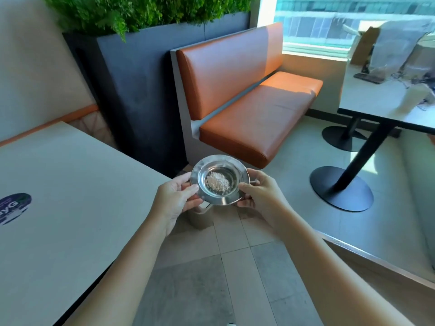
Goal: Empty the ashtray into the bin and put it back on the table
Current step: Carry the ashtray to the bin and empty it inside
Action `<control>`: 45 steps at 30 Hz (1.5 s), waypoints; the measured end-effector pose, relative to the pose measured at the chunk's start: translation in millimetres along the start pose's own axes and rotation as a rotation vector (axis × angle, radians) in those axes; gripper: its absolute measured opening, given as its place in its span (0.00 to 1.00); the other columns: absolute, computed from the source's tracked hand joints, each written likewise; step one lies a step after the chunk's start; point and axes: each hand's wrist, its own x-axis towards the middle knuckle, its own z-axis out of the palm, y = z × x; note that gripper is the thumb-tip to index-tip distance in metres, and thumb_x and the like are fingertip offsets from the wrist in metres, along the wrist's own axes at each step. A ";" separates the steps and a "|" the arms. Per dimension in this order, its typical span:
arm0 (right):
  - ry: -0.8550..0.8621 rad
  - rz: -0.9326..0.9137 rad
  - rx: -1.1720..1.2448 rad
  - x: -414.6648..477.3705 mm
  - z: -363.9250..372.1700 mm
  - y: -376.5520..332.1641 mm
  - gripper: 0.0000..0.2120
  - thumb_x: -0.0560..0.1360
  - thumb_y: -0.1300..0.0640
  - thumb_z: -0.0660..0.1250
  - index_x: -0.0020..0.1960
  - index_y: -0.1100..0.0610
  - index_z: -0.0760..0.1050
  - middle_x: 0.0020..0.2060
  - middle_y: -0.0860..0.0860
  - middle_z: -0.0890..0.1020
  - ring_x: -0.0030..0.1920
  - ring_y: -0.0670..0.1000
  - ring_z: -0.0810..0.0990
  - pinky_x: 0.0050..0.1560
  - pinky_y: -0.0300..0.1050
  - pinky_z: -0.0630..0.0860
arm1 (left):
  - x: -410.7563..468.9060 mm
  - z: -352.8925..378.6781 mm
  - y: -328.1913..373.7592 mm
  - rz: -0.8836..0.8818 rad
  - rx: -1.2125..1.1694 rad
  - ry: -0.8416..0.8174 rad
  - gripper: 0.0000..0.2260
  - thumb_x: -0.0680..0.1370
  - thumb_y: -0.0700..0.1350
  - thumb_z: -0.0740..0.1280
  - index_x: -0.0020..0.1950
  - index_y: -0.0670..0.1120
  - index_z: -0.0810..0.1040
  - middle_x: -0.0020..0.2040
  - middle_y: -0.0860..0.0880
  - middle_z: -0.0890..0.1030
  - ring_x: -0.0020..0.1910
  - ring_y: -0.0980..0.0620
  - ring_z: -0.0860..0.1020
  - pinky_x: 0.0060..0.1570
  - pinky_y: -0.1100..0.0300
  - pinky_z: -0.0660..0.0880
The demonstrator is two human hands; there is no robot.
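Both hands hold a round metal ashtray (220, 181) in the air, out over the tiled floor (235, 267) and just past the corner of the table (70, 184) on the left. The left hand (175, 200) grips the ashtray's left rim, thumb on top and fingers curled beneath. The right hand (256, 192) grips the right rim the same way, thumb lying on the brim and fingers under it. The ashtray sits roughly level, tipped slightly toward the camera, and a small heap of pale ash (217, 182) lies in the middle of its bowl.

Directly below the ashtray, partly hidden by it and by the left hand, stands a metal container (200, 217) on the floor; it may be the bin, but only part of its side and a dark opening show.

The table on the left has a pale top with a round dark sticker (13, 208) near its left edge. Behind it rises a dark grey planter (141, 90) filled with green foliage (141, 12). An orange upholstered bench (247, 109) runs from the planter toward a bright window (329, 22). On the right, a second pale table (388, 107) stands on black pedestal bases (341, 189), with wrapped goods and a cardboard box (363, 47) on it.
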 end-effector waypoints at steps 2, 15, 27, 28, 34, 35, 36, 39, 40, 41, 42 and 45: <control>-0.025 0.006 0.008 26.4 -6.6 -10.4 0.17 0.73 0.68 0.63 0.60 0.58 0.72 0.35 0.53 0.73 0.22 0.42 0.77 0.25 0.36 0.78 | 23.2 9.2 6.7 0.000 0.002 0.009 0.17 0.75 0.36 0.64 0.63 0.44 0.75 0.46 0.48 0.82 0.42 0.52 0.82 0.40 0.62 0.82; -0.196 0.094 -0.053 182.8 -35.4 -20.5 0.18 0.72 0.69 0.64 0.61 0.60 0.72 0.32 0.52 0.77 0.20 0.42 0.74 0.23 0.34 0.76 | 134.6 51.6 9.2 -0.089 0.045 0.148 0.17 0.75 0.35 0.64 0.62 0.44 0.75 0.42 0.48 0.81 0.39 0.53 0.81 0.39 0.64 0.82; -0.448 0.165 -0.238 321.3 -66.7 2.6 0.15 0.72 0.67 0.65 0.56 0.56 0.72 0.43 0.54 0.81 0.31 0.46 0.78 0.26 0.38 0.75 | 217.4 119.2 -35.6 -0.221 -0.090 0.482 0.19 0.75 0.33 0.64 0.65 0.44 0.72 0.42 0.47 0.78 0.37 0.53 0.79 0.33 0.65 0.81; -0.453 0.170 -0.246 329.9 -67.1 7.7 0.15 0.71 0.67 0.65 0.56 0.56 0.72 0.44 0.54 0.81 0.31 0.47 0.79 0.26 0.38 0.75 | 223.7 121.8 -40.5 -0.233 -0.086 0.503 0.20 0.74 0.33 0.64 0.65 0.44 0.72 0.42 0.48 0.78 0.36 0.53 0.79 0.33 0.64 0.81; -0.477 0.212 -0.281 373.5 -57.0 38.4 0.14 0.71 0.66 0.65 0.54 0.54 0.73 0.40 0.53 0.81 0.28 0.45 0.79 0.26 0.37 0.76 | 258.3 120.7 -64.2 -0.286 -0.051 0.561 0.21 0.74 0.33 0.63 0.66 0.44 0.71 0.44 0.48 0.78 0.36 0.52 0.79 0.32 0.64 0.81; -0.474 0.213 -0.282 380.3 -53.8 43.1 0.15 0.71 0.66 0.65 0.54 0.54 0.73 0.41 0.54 0.81 0.29 0.46 0.79 0.26 0.38 0.76 | 265.5 117.2 -66.8 -0.295 -0.031 0.559 0.20 0.74 0.33 0.63 0.66 0.45 0.72 0.44 0.48 0.79 0.37 0.53 0.80 0.31 0.65 0.80; -0.473 0.211 -0.288 387.1 -50.6 47.9 0.14 0.71 0.66 0.65 0.54 0.54 0.73 0.42 0.54 0.81 0.29 0.47 0.78 0.27 0.39 0.76 | 273.0 113.6 -70.2 -0.305 -0.012 0.561 0.20 0.74 0.34 0.63 0.65 0.45 0.72 0.44 0.49 0.79 0.37 0.53 0.80 0.30 0.66 0.80; -0.456 0.221 -0.303 403.9 -45.2 63.7 0.15 0.71 0.67 0.64 0.55 0.56 0.73 0.44 0.55 0.81 0.30 0.49 0.78 0.29 0.41 0.77 | 292.1 106.6 -83.7 -0.342 0.037 0.577 0.19 0.74 0.36 0.63 0.65 0.45 0.72 0.43 0.52 0.79 0.39 0.55 0.80 0.29 0.67 0.79; -0.447 0.224 -0.299 409.4 -44.8 70.0 0.15 0.71 0.67 0.64 0.55 0.56 0.73 0.45 0.56 0.81 0.30 0.49 0.78 0.28 0.41 0.77 | 297.9 104.7 -89.2 -0.349 0.053 0.584 0.19 0.74 0.37 0.63 0.66 0.45 0.71 0.42 0.54 0.78 0.41 0.54 0.79 0.30 0.67 0.79; -0.440 0.228 -0.297 414.7 -44.7 77.0 0.15 0.70 0.67 0.64 0.55 0.57 0.73 0.46 0.56 0.81 0.30 0.48 0.78 0.27 0.39 0.77 | 303.2 102.6 -95.8 -0.350 0.074 0.594 0.20 0.74 0.38 0.63 0.66 0.45 0.71 0.42 0.55 0.77 0.43 0.54 0.79 0.32 0.66 0.79; -0.433 0.233 -0.294 420.5 -44.9 84.2 0.15 0.70 0.68 0.63 0.56 0.57 0.73 0.46 0.56 0.81 0.30 0.48 0.78 0.26 0.38 0.76 | 308.2 100.3 -103.0 -0.349 0.102 0.609 0.20 0.74 0.39 0.63 0.66 0.45 0.71 0.42 0.56 0.76 0.44 0.53 0.78 0.34 0.66 0.78; -0.420 0.251 -0.295 437.6 -47.8 108.9 0.14 0.70 0.68 0.62 0.53 0.55 0.74 0.42 0.55 0.81 0.29 0.46 0.79 0.24 0.35 0.75 | 321.9 94.1 -128.1 -0.350 0.222 0.665 0.18 0.74 0.40 0.60 0.64 0.47 0.73 0.45 0.54 0.77 0.41 0.56 0.77 0.35 0.69 0.74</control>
